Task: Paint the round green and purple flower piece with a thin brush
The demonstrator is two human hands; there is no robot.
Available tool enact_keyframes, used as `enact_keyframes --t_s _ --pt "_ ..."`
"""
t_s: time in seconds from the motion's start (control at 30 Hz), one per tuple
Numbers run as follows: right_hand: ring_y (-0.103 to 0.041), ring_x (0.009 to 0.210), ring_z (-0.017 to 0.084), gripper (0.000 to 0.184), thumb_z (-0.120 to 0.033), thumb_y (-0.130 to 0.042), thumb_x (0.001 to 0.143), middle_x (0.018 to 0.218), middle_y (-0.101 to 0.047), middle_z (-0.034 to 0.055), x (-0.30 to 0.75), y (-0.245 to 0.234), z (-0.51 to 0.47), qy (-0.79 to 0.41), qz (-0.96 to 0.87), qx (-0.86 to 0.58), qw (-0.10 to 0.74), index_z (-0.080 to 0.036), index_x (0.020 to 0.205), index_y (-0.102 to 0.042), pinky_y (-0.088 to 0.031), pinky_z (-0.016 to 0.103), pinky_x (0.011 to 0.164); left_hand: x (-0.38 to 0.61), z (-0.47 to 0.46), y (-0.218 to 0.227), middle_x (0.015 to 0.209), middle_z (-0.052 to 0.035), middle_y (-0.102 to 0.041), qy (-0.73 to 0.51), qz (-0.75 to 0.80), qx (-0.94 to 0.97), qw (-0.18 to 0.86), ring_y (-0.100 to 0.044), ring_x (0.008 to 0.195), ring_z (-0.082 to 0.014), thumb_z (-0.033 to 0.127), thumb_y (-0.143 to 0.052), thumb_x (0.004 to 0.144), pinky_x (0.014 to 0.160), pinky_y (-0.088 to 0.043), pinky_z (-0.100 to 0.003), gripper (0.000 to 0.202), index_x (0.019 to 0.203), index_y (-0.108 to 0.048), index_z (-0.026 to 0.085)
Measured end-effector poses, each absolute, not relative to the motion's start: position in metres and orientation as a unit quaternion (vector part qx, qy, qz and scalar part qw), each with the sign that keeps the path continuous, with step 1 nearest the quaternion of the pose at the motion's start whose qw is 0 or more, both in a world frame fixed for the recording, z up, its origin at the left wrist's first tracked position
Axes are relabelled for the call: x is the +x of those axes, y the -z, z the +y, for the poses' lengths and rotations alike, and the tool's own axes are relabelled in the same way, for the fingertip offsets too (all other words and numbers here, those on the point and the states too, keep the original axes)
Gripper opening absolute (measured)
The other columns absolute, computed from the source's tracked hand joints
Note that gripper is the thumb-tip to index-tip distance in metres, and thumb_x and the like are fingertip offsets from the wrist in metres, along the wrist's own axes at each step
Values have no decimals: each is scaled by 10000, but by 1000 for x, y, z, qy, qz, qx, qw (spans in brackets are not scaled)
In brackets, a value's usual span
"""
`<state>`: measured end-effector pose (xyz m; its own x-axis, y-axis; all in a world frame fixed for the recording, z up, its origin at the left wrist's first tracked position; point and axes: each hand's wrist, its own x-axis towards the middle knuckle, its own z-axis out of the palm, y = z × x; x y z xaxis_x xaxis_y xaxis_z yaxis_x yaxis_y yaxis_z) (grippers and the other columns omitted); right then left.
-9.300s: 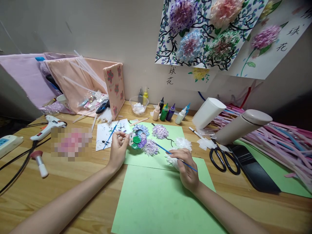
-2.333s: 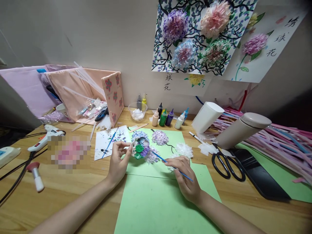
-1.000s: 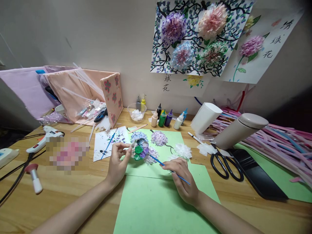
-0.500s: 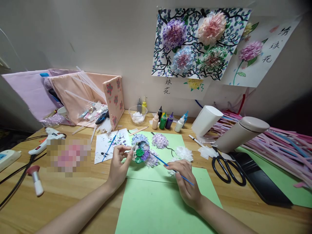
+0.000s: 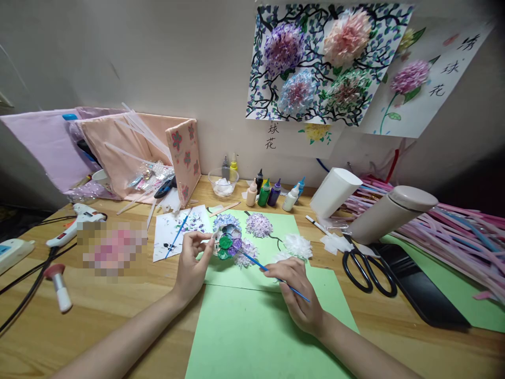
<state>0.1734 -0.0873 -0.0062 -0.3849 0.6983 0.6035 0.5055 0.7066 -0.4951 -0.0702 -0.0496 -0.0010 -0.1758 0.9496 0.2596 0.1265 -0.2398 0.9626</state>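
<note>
My left hand (image 5: 197, 263) pinches the edge of a small round paint palette (image 5: 226, 243), tilted up, with green, purple and grey-blue paint in its wells. Between the fingers of my right hand (image 5: 294, 287) is a blue paintbrush (image 5: 258, 265), its tip at the palette's purple well. Beneath both lies green paper (image 5: 252, 326). On its far part sit a blue paper flower (image 5: 226, 221), a lilac flower (image 5: 259, 225), another lilac flower (image 5: 246, 253) partly behind the palette, and a white flower (image 5: 298, 247). My right hand partly hides more white petals.
Paint bottles (image 5: 274, 193) stand behind the paper beside a clear bowl (image 5: 223, 184). Black-handled scissors (image 5: 369, 273), a phone (image 5: 428, 289) and a tumbler (image 5: 394, 213) are to the right. A paint-spotted sheet (image 5: 169, 239) holds another brush. A glue gun (image 5: 74, 226) lies left.
The brush tip has moved left and slightly up to the palette, with my right hand shifting a little left. My left hand still holds the palette; the whole view has shifted slightly.
</note>
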Motion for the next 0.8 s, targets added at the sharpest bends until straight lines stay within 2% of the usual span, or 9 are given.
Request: enact_keyframes --t_s 0.17,0.5,0.67,0.8 --pt "-570 878 198 270 -233 -277 930 925 -650 41 177 9 -89 -125 -786 -376 474 -244 1015 -533 -368 384 806 -72 -43 1 872 -13 -546 -605 522 493 345 -570 758 -119 350 -582 806 664 -470 -230 225 907 -439 209" --pt "-571 871 185 246 -220 -316 934 937 -674 29 171 6 -85 -138 -825 -377 399 -261 1043 -533 -343 379 813 -76 -36 6 863 -1 -518 -607 532 469 359 -556 759 -115 368 -585 796 681 -472 -228 239 903 -441 210" --pt "-581 843 187 246 -218 -319 925 920 -679 20 173 6 -85 -111 -809 -388 428 -270 1027 -537 -336 379 803 -75 -37 5 856 -4 -516 -604 533 468 363 -561 743 -124 386 -588 786 670 -477 -241 257 894 -433 211" --pt "-581 845 183 232 -203 -346 911 910 -683 8 172 6 -85 -115 -824 -380 403 -274 1013 -541 -326 378 824 -75 -36 5 855 -2 -519 -605 535 469 357 -556 741 -120 388 -594 782 682 -471 -239 264 896 -440 207"
